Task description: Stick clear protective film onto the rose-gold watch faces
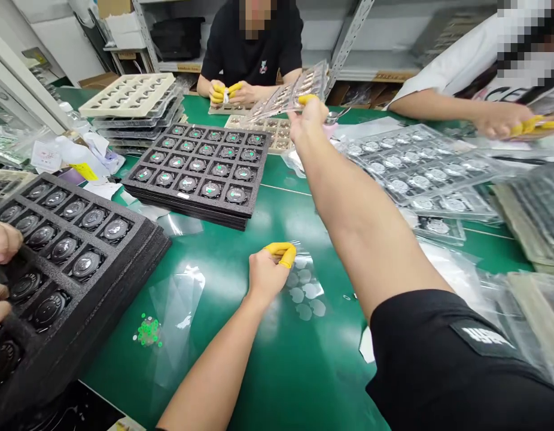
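In the middle of the table, my left hand (268, 275) has yellow finger cots on and pinches a clear sheet of round stickers (304, 290). Stretched far forward, my right hand (309, 120) also wears yellow on a finger and grips a clear plastic tray (277, 100). That tray is tilted up, with small parts in its pockets. Left of it lies a stack of black foam trays (191, 203) filled with round black parts, many bearing green dots. Green and white ring-shaped bits (148, 331) sit in a small heap beside clear film (180, 311).
Another foam tray stack (119, 287) stands at left, with someone's hands (3, 242) over it. Across the table a co-worker's hands (227, 93) hold something small and white. Clear trays (411, 158) of round parts lie at right, near another person's hand (505, 120). Cream trays (128, 96) are stacked behind.
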A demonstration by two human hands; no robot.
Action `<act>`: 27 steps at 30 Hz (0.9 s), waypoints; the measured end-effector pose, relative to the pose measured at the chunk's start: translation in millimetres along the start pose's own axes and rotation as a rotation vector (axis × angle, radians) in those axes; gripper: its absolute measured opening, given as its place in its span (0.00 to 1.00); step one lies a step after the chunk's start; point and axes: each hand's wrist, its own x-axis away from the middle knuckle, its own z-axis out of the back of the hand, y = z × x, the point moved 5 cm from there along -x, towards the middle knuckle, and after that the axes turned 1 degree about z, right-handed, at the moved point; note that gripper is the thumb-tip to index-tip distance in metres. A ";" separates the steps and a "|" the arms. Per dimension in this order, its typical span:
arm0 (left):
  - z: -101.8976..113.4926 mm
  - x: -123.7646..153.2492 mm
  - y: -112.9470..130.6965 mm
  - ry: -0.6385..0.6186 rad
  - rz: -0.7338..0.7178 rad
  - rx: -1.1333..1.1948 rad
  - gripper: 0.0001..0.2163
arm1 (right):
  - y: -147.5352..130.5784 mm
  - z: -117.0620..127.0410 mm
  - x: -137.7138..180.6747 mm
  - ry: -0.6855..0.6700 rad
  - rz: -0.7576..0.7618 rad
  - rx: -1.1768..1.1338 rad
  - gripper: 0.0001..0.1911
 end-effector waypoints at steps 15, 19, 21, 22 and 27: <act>11.5 -15.4 -7.8 0.005 -0.038 0.098 0.04 | -180.7 54.1 211.0 0.108 0.010 0.014 0.17; 12.6 -18.2 -3.5 0.081 -0.020 0.268 0.04 | -229.2 106.7 333.3 0.046 -0.007 0.040 0.15; 17.1 -15.3 5.4 0.156 -0.016 0.365 0.07 | -247.4 140.8 396.3 0.110 -0.031 0.025 0.11; 20.7 -13.1 11.3 0.191 -0.016 0.408 0.09 | -252.9 160.4 426.9 0.190 -0.079 0.016 0.09; 52.4 -2.4 54.9 0.309 -0.159 0.752 0.10 | -266.0 238.2 553.4 0.427 -0.076 -0.054 0.09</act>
